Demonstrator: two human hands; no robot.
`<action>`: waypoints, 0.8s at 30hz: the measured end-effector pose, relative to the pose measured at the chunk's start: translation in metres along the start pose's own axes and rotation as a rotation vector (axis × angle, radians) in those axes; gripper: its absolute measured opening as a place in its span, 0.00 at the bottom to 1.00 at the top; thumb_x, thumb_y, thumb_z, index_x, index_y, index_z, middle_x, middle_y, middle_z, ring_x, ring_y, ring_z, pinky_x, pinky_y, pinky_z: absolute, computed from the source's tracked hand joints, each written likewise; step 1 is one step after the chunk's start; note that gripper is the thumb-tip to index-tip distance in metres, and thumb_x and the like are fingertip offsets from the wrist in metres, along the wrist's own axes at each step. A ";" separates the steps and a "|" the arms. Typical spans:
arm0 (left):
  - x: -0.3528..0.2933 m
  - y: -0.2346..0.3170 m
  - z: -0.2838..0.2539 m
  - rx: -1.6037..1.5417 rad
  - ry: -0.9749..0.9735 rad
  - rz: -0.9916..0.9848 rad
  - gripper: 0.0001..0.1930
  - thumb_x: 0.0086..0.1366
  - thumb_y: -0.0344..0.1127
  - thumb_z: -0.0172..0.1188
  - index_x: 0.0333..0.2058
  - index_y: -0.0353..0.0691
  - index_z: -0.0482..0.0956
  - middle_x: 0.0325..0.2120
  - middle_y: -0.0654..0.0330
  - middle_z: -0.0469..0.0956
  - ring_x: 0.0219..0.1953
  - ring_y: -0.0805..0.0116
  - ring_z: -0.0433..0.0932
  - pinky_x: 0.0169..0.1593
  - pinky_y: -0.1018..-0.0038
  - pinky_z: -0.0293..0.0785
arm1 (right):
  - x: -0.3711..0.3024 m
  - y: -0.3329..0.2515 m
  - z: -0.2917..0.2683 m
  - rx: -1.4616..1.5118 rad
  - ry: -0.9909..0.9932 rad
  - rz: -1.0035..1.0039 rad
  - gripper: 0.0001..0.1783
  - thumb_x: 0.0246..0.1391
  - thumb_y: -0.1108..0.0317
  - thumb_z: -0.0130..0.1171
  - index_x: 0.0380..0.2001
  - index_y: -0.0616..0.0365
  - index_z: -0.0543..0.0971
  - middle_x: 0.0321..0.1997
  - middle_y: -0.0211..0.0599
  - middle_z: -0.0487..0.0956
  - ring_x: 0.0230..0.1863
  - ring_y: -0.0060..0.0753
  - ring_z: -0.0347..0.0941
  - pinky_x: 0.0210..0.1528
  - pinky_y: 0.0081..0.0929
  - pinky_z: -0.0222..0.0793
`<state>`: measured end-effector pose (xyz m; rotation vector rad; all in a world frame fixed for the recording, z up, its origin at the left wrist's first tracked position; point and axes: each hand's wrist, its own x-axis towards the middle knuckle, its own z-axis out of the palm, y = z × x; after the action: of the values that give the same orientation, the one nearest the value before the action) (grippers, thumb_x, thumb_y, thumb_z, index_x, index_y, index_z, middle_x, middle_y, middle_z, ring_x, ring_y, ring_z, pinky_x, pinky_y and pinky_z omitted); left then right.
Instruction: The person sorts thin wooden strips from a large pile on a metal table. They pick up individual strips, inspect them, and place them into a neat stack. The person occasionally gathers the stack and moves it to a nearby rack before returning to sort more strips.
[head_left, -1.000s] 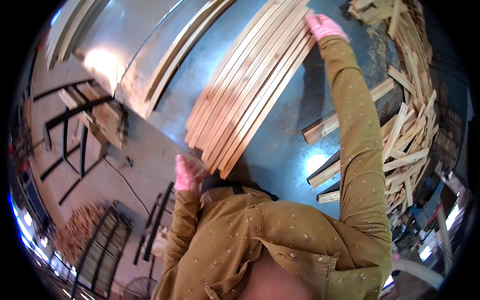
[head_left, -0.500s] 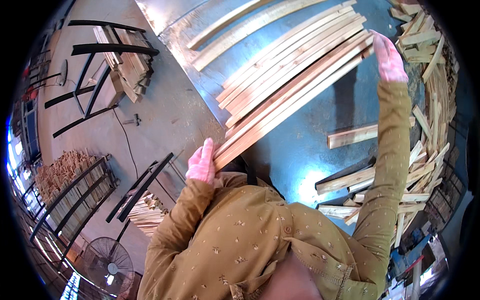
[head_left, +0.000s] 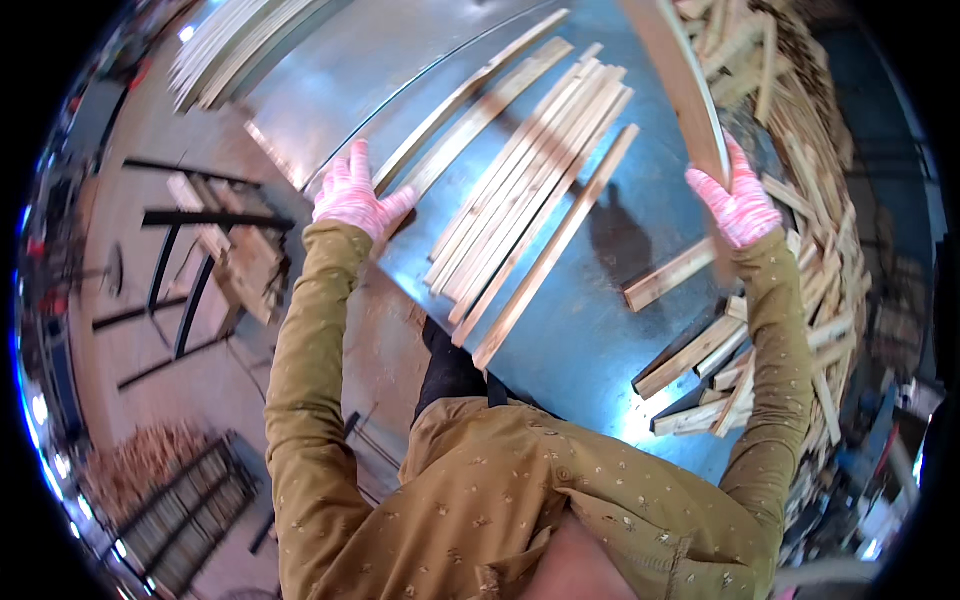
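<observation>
My right hand (head_left: 737, 205), in a pink-and-white glove, grips the lower end of a long wooden board (head_left: 690, 90). That board rises from the hand toward the top edge of the view, its far end out of sight. At the left, my gloved left hand (head_left: 358, 198) is open with fingers spread, next to the near ends of two separate wooden strips (head_left: 470, 125); whether it touches them I cannot tell. Between my hands, a row of several wooden strips (head_left: 535, 175) lies on the metal table (head_left: 560, 330), with a single strip (head_left: 560, 245) a little apart on its right.
Short wooden offcuts (head_left: 690, 355) lie at the table's right side, beside a big heap of loose pieces (head_left: 815, 230). Left of the table stand a black metal rack (head_left: 180, 218) with boards and a crate of wood pieces (head_left: 180, 500). Long stacked boards (head_left: 250, 45) appear at the far left.
The strips my hands held at both ends now lie on the table. My left hand has moved farther out and opened. My right hand has taken hold of a board.
</observation>
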<state>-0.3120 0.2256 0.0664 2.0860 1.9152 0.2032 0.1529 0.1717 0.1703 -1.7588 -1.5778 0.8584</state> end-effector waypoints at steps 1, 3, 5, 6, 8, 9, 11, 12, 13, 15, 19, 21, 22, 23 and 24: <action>0.014 0.023 -0.003 0.197 -0.190 -0.063 0.54 0.51 0.59 0.68 0.67 0.39 0.48 0.61 0.42 0.60 0.62 0.46 0.63 0.60 0.56 0.64 | -0.004 -0.009 0.012 0.136 0.014 0.052 0.45 0.51 0.62 0.68 0.67 0.55 0.55 0.48 0.39 0.77 0.44 0.33 0.74 0.51 0.26 0.70; 0.029 0.008 0.020 0.222 -0.336 0.024 0.57 0.51 0.61 0.66 0.68 0.40 0.42 0.60 0.43 0.61 0.60 0.47 0.64 0.58 0.48 0.64 | 0.002 -0.040 0.050 0.596 0.098 0.250 0.34 0.54 0.64 0.65 0.60 0.53 0.62 0.40 0.38 0.77 0.31 0.31 0.75 0.32 0.29 0.76; 0.037 -0.013 0.046 0.178 -0.334 0.108 0.50 0.57 0.58 0.60 0.68 0.40 0.42 0.55 0.44 0.67 0.55 0.47 0.70 0.53 0.43 0.65 | 0.022 -0.039 0.084 0.798 0.245 0.278 0.29 0.52 0.63 0.66 0.54 0.54 0.65 0.37 0.41 0.78 0.31 0.33 0.77 0.29 0.29 0.77; 0.041 -0.017 0.046 0.154 -0.349 0.121 0.48 0.58 0.56 0.59 0.68 0.39 0.43 0.53 0.44 0.69 0.53 0.46 0.71 0.52 0.42 0.66 | 0.025 -0.043 0.103 0.762 0.277 0.320 0.27 0.53 0.64 0.66 0.52 0.55 0.67 0.37 0.41 0.78 0.31 0.33 0.78 0.29 0.29 0.77; 0.056 -0.022 0.042 0.117 -0.341 0.165 0.36 0.63 0.49 0.54 0.64 0.39 0.51 0.45 0.43 0.75 0.43 0.44 0.78 0.45 0.44 0.71 | 0.045 -0.049 0.145 0.718 0.387 0.376 0.22 0.53 0.65 0.65 0.49 0.58 0.70 0.39 0.40 0.79 0.34 0.33 0.78 0.34 0.29 0.78; 0.062 -0.029 0.038 0.113 -0.337 0.183 0.34 0.64 0.48 0.53 0.63 0.39 0.53 0.43 0.43 0.76 0.42 0.43 0.78 0.44 0.46 0.72 | 0.053 -0.055 0.169 0.689 0.363 0.393 0.22 0.54 0.64 0.64 0.50 0.58 0.70 0.41 0.40 0.80 0.39 0.34 0.78 0.40 0.25 0.77; 0.072 -0.050 0.031 0.104 -0.324 0.208 0.29 0.66 0.46 0.51 0.60 0.38 0.58 0.40 0.43 0.77 0.38 0.43 0.79 0.40 0.49 0.74 | 0.062 -0.092 0.223 0.467 0.333 0.507 0.29 0.52 0.57 0.65 0.53 0.60 0.69 0.41 0.39 0.78 0.42 0.34 0.73 0.47 0.32 0.71; 0.074 -0.061 0.034 0.055 -0.256 0.302 0.25 0.67 0.45 0.49 0.58 0.38 0.61 0.38 0.43 0.77 0.35 0.43 0.79 0.38 0.52 0.75 | 0.070 -0.083 0.249 0.488 0.249 0.517 0.32 0.53 0.57 0.64 0.55 0.62 0.66 0.43 0.43 0.78 0.43 0.38 0.74 0.51 0.33 0.71; 0.074 -0.061 0.030 -0.007 -0.233 0.321 0.25 0.67 0.45 0.49 0.58 0.38 0.62 0.38 0.43 0.77 0.36 0.42 0.78 0.39 0.52 0.75 | 0.077 -0.068 0.277 0.334 0.219 0.525 0.42 0.52 0.54 0.63 0.63 0.62 0.57 0.47 0.49 0.78 0.48 0.45 0.76 0.54 0.33 0.70; 0.067 -0.064 0.028 -0.125 -0.201 0.334 0.25 0.67 0.45 0.50 0.58 0.38 0.63 0.39 0.42 0.77 0.37 0.42 0.78 0.41 0.53 0.75 | 0.092 -0.099 0.314 0.092 0.024 0.854 0.59 0.51 0.45 0.59 0.69 0.64 0.35 0.54 0.61 0.74 0.55 0.52 0.73 0.59 0.35 0.67; 0.057 -0.064 0.025 -0.206 -0.186 0.388 0.37 0.65 0.56 0.52 0.62 0.33 0.58 0.45 0.38 0.75 0.46 0.42 0.76 0.48 0.56 0.73 | 0.089 -0.102 0.362 0.078 -0.121 0.708 0.55 0.58 0.43 0.49 0.68 0.67 0.31 0.58 0.63 0.71 0.58 0.53 0.71 0.63 0.35 0.63; 0.057 -0.056 0.016 -0.055 -0.201 0.418 0.51 0.55 0.65 0.60 0.64 0.30 0.55 0.50 0.37 0.72 0.50 0.43 0.73 0.52 0.54 0.70 | 0.098 -0.101 0.346 -0.189 -0.292 0.705 0.45 0.63 0.41 0.37 0.68 0.68 0.46 0.43 0.55 0.80 0.47 0.49 0.78 0.50 0.37 0.72; 0.050 -0.055 0.020 0.013 -0.140 0.463 0.50 0.55 0.60 0.62 0.65 0.30 0.52 0.50 0.38 0.72 0.49 0.42 0.74 0.52 0.55 0.71 | 0.094 -0.105 0.333 -0.044 -0.449 0.708 0.42 0.64 0.41 0.38 0.68 0.64 0.50 0.40 0.50 0.80 0.41 0.43 0.78 0.43 0.34 0.73; 0.041 -0.050 0.023 0.083 -0.078 0.502 0.50 0.55 0.55 0.64 0.66 0.30 0.49 0.50 0.38 0.72 0.48 0.41 0.74 0.51 0.57 0.72 | 0.091 -0.115 0.312 0.102 -0.610 0.704 0.39 0.64 0.41 0.39 0.68 0.60 0.55 0.38 0.45 0.81 0.34 0.37 0.78 0.36 0.30 0.75; 0.040 -0.037 0.020 0.172 -0.192 0.381 0.53 0.53 0.52 0.68 0.67 0.31 0.46 0.50 0.39 0.73 0.46 0.44 0.75 0.50 0.57 0.74 | 0.076 -0.124 0.297 0.211 -0.522 0.706 0.35 0.65 0.42 0.42 0.67 0.53 0.59 0.35 0.39 0.80 0.27 0.25 0.72 0.27 0.23 0.72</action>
<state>-0.3367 0.2656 0.0318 2.4706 1.4607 -0.0825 -0.1530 0.2664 0.0866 -2.0561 -1.0586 1.8690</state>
